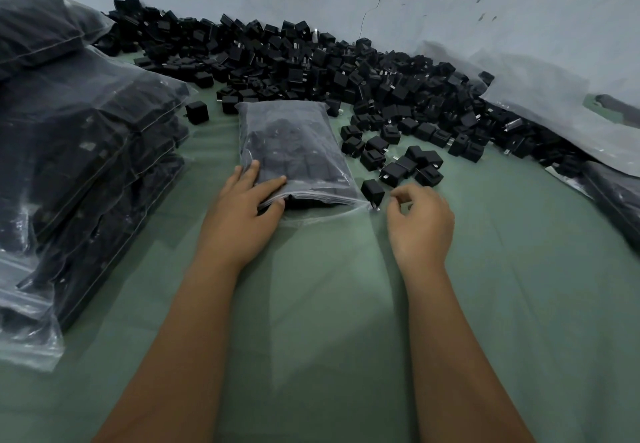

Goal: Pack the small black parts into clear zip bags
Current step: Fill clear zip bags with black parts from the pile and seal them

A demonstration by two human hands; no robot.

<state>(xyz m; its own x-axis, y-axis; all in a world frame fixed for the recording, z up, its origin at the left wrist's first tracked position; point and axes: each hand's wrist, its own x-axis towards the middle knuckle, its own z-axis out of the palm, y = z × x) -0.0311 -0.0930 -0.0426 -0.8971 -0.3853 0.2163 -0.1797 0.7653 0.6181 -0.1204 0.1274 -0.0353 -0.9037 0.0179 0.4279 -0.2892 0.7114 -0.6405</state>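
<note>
A clear zip bag (287,137) filled with small black parts lies flat on the green cloth, its zip edge toward me. My left hand (242,207) holds the bag's near left corner, fingers on top and thumb at the zip edge. My right hand (420,224) hovers just right of the bag's near right corner with its fingers loosely curled, holding nothing. One black part (372,190) sits beside that corner. A large heap of loose black parts (346,71) stretches along the wall behind the bag.
A stack of filled zip bags (86,172) rises at the left, with another filled bag (31,23) on top at far left. Empty clear bags (540,110) lie at the right by the wall. A further filled bag (616,196) lies at the right edge. Green cloth (329,304) covers the surface.
</note>
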